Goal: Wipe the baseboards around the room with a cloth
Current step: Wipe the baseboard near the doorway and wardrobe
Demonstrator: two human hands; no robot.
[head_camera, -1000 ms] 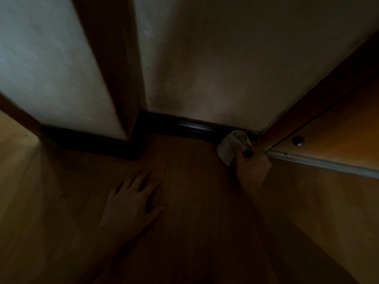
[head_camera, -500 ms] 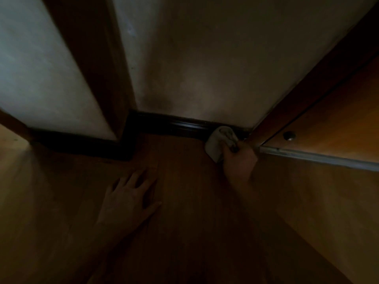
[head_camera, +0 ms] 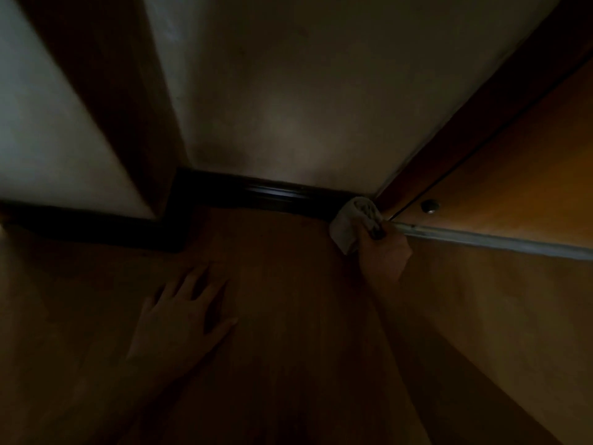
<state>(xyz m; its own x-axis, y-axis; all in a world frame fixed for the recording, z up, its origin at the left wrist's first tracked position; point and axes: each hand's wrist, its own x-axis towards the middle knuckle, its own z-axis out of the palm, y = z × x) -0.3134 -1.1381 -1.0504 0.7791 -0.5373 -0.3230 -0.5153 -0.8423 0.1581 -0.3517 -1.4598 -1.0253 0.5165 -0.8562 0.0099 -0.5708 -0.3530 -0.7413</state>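
A dark baseboard point(head_camera: 276, 194) runs along the foot of the pale wall, wrapping round a jutting corner at the left. My right hand point(head_camera: 383, 252) grips a bunched white cloth point(head_camera: 348, 224) and holds it against the baseboard's right end, where the wall meets a wooden door frame. My left hand point(head_camera: 183, 313) lies flat on the wooden floor with its fingers spread, well to the left of the cloth. The scene is dim.
An orange wooden door point(head_camera: 513, 187) with a small round metal stud point(head_camera: 430, 206) stands at the right, above a pale metal threshold strip point(head_camera: 487, 240). A dark wooden post point(head_camera: 106, 101) covers the wall corner at the left. Wooden floor point(head_camera: 288, 316) fills the foreground.
My right hand slid the cloth a little left along the baseboard, then back right into the corner by the door frame. My left hand stayed flat on the floor.
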